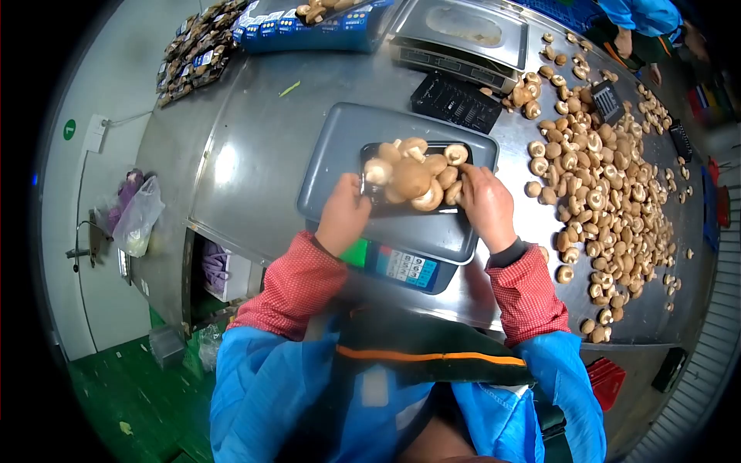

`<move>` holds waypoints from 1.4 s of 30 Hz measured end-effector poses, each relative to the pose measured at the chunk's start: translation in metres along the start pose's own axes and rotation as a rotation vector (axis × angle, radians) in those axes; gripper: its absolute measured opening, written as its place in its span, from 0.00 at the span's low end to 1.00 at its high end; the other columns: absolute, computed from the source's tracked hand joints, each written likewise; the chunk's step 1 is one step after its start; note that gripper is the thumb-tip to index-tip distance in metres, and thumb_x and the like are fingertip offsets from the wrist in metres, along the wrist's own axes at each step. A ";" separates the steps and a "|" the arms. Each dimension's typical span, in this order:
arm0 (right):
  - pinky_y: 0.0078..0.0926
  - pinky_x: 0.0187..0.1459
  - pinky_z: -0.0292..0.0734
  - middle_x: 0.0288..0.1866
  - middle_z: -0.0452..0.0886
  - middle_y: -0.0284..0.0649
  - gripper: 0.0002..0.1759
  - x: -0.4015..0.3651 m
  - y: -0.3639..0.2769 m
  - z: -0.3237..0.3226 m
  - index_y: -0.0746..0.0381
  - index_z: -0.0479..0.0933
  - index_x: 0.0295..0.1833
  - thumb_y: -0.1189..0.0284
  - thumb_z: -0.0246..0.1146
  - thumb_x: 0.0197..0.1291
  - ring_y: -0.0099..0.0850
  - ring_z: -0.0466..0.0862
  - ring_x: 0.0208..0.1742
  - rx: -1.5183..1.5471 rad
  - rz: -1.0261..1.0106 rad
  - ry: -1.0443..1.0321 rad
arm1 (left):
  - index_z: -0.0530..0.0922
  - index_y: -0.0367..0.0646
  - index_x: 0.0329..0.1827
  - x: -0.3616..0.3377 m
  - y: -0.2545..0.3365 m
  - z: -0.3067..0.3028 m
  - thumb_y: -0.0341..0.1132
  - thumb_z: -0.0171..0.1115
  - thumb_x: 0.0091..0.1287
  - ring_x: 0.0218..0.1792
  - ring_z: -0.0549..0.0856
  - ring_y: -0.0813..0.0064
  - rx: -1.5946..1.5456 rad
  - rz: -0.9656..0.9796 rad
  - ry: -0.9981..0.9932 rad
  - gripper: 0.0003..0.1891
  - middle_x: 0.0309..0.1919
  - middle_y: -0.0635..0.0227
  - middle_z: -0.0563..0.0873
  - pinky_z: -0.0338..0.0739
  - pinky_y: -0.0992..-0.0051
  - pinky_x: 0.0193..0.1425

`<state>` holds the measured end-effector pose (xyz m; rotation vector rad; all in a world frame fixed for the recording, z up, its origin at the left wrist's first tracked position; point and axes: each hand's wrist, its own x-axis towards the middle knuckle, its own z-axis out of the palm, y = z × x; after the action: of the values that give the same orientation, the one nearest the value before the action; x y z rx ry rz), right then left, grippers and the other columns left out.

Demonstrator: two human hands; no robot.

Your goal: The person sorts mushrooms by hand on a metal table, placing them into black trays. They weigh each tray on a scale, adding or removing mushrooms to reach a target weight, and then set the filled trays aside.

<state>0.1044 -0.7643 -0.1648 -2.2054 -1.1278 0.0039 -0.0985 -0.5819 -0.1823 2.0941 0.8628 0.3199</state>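
A small black tray heaped with brown shiitake mushrooms is over the grey pan of a weighing scale. My left hand grips the tray's left edge, thumb on the near side. On the opposite edge, my right hand has its fingers closed around the rim, right against the outer mushrooms. Below the pan, toward my body, shows the scale's blue and white keypad.
Loose mushrooms spread over the steel table at the right. Behind the pan lie stacked black trays and a second scale. Packed mushroom trays and a blue crate stand at the back left. Another person's sleeve shows top right.
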 end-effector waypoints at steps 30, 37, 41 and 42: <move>0.38 0.44 0.80 0.36 0.83 0.50 0.09 0.157 0.118 0.073 0.66 0.83 0.39 0.72 0.65 0.56 0.47 0.85 0.39 0.144 -0.112 -0.461 | 0.59 0.38 0.65 0.251 -0.148 -0.077 0.19 0.41 0.71 0.42 0.89 0.53 -0.915 -0.369 0.307 0.20 0.50 0.45 0.80 0.91 0.64 0.44; 0.34 0.41 0.80 0.33 0.84 0.47 0.08 0.158 0.114 0.051 0.67 0.82 0.37 0.73 0.66 0.54 0.41 0.85 0.36 0.308 -0.047 -0.297 | 0.63 0.35 0.67 0.260 -0.198 -0.056 0.24 0.52 0.71 0.43 0.88 0.53 -0.729 -0.403 0.277 0.22 0.57 0.45 0.76 0.89 0.63 0.38; 0.22 0.33 0.74 0.28 0.80 0.37 0.04 0.146 0.098 0.003 0.67 0.78 0.36 0.77 0.65 0.56 0.23 0.78 0.29 0.431 0.082 -0.004 | 0.71 0.37 0.69 0.251 -0.209 -0.060 0.37 0.61 0.70 0.43 0.87 0.59 0.046 -0.365 0.373 0.25 0.57 0.47 0.77 0.85 0.67 0.42; 0.19 0.32 0.72 0.28 0.79 0.35 0.04 0.137 0.092 -0.008 0.67 0.78 0.35 0.78 0.65 0.57 0.20 0.76 0.28 0.451 0.074 0.077 | 0.71 0.38 0.69 0.245 -0.203 -0.066 0.39 0.60 0.71 0.44 0.87 0.63 0.279 -0.283 0.440 0.25 0.55 0.50 0.79 0.84 0.68 0.46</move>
<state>0.2590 -0.7078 -0.1709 -1.8259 -0.8985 0.1857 -0.0464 -0.2907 -0.3172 2.1469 1.5223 0.5446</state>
